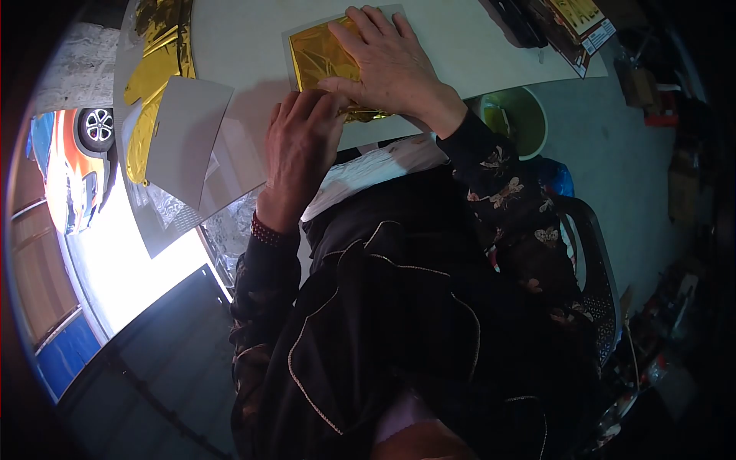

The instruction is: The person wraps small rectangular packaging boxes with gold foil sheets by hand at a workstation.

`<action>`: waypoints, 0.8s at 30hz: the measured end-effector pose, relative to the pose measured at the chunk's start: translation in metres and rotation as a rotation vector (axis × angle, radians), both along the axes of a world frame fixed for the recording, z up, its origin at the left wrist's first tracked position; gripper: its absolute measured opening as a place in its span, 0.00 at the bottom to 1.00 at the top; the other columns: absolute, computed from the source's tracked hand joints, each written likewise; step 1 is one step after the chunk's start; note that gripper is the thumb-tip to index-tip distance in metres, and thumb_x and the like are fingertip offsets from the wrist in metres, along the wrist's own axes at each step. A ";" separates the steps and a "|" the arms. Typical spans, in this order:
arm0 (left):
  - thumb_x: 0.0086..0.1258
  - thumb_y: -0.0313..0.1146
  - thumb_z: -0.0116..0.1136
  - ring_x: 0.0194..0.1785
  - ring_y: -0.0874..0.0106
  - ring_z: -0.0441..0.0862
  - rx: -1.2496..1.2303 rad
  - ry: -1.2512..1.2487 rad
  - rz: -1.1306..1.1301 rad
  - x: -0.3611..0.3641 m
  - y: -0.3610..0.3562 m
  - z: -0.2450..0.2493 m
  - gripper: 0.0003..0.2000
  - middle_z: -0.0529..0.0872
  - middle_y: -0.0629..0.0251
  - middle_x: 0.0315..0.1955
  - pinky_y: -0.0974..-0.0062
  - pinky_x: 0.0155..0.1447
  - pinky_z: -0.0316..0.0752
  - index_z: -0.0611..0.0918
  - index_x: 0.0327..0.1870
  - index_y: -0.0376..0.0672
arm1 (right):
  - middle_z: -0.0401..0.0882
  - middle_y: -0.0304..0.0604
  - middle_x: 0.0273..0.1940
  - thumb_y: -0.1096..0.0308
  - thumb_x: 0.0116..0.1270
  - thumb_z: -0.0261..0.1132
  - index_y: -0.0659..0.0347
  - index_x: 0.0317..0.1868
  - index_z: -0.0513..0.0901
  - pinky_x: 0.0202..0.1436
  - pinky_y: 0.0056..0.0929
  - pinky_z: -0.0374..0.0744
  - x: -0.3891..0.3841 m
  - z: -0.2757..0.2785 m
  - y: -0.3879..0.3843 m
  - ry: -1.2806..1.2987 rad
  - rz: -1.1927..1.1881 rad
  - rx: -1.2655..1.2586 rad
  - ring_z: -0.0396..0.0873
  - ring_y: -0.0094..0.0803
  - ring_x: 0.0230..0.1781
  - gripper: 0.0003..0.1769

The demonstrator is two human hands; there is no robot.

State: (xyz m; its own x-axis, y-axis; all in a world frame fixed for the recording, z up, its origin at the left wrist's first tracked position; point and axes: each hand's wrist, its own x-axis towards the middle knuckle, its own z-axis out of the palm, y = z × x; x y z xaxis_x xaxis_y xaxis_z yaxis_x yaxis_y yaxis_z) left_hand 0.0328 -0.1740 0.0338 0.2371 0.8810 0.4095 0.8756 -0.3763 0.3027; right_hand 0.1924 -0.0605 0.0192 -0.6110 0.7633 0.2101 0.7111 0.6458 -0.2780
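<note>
While the person is sitting at the white table, things are lying like this, from left to right:

- An orange car is standing outside, at the far left edge.
- Some crumpled gold foil is lying on the table's left part, with a plain grey card resting partly over it.
- The left hand is reaching up with bent fingers. Its fingertips are touching the near edge of the gold sheet, where the gold is looking wrinkled. I cannot tell if it is pinching that edge or only pushing on it.
- The gold sheet is lying on a white backing card, under both hands.
- The right hand is lying flat and open on the gold sheet, fingers spread, gripping nothing and pressing down.
- A green bucket is standing on the floor to the right.
- I am thinking the step in hand is smoothing the gold sheet onto its card. The next move is calling for a steady right hand, so the sheet is not sliding, and a soft left hand working the wrinkled edge flat without tearing it.
</note>
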 end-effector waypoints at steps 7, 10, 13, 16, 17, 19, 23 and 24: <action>0.62 0.25 0.68 0.45 0.59 0.81 0.064 -0.034 -0.015 -0.003 -0.002 -0.010 0.10 0.83 0.63 0.39 0.61 0.53 0.77 0.83 0.43 0.44 | 0.56 0.65 0.80 0.35 0.70 0.63 0.65 0.80 0.63 0.84 0.60 0.50 0.002 0.003 -0.002 0.000 0.006 0.003 0.50 0.58 0.83 0.51; 0.62 0.24 0.68 0.45 0.58 0.81 0.079 -0.040 -0.031 -0.004 -0.003 -0.010 0.10 0.83 0.62 0.39 0.61 0.51 0.78 0.83 0.42 0.44 | 0.57 0.65 0.80 0.36 0.70 0.63 0.65 0.79 0.63 0.84 0.60 0.51 0.003 0.007 -0.002 -0.004 0.015 -0.019 0.51 0.58 0.83 0.50; 0.62 0.23 0.67 0.45 0.58 0.82 0.072 -0.066 -0.044 -0.005 -0.005 -0.012 0.10 0.84 0.62 0.40 0.61 0.51 0.79 0.83 0.42 0.44 | 0.58 0.64 0.79 0.36 0.70 0.62 0.65 0.79 0.64 0.84 0.60 0.51 -0.001 -0.009 0.002 0.002 0.000 0.056 0.52 0.58 0.83 0.49; 0.62 0.22 0.67 0.45 0.58 0.82 0.059 -0.107 -0.051 -0.007 -0.004 -0.013 0.10 0.84 0.61 0.39 0.61 0.50 0.80 0.83 0.43 0.45 | 0.58 0.65 0.79 0.36 0.71 0.61 0.66 0.78 0.65 0.84 0.60 0.51 0.000 -0.008 0.002 0.012 0.006 0.061 0.52 0.58 0.83 0.49; 0.62 0.21 0.67 0.45 0.58 0.82 0.054 -0.121 -0.053 -0.007 -0.004 -0.013 0.11 0.84 0.61 0.39 0.61 0.50 0.80 0.83 0.43 0.45 | 0.58 0.65 0.79 0.36 0.71 0.61 0.66 0.78 0.65 0.84 0.60 0.51 0.001 -0.006 0.001 0.015 0.014 0.044 0.52 0.58 0.82 0.49; 0.61 0.21 0.67 0.45 0.57 0.83 0.059 -0.126 -0.040 -0.005 -0.004 -0.011 0.10 0.84 0.60 0.39 0.61 0.49 0.80 0.83 0.43 0.44 | 0.58 0.65 0.79 0.35 0.71 0.60 0.65 0.78 0.65 0.84 0.60 0.51 0.000 -0.006 0.001 0.028 0.009 0.038 0.52 0.58 0.82 0.49; 0.61 0.20 0.67 0.44 0.57 0.83 0.051 -0.154 -0.030 -0.004 -0.005 -0.010 0.10 0.84 0.60 0.39 0.61 0.49 0.80 0.83 0.42 0.43 | 0.58 0.65 0.79 0.35 0.71 0.60 0.65 0.78 0.65 0.84 0.60 0.51 -0.002 -0.016 0.003 0.028 -0.013 0.099 0.52 0.58 0.82 0.49; 0.61 0.20 0.67 0.44 0.57 0.83 0.047 -0.164 -0.032 -0.005 -0.005 -0.011 0.10 0.84 0.60 0.39 0.61 0.49 0.80 0.83 0.41 0.43 | 0.58 0.65 0.79 0.35 0.71 0.60 0.65 0.78 0.64 0.84 0.60 0.51 -0.002 -0.014 0.003 0.031 -0.006 0.080 0.52 0.58 0.83 0.49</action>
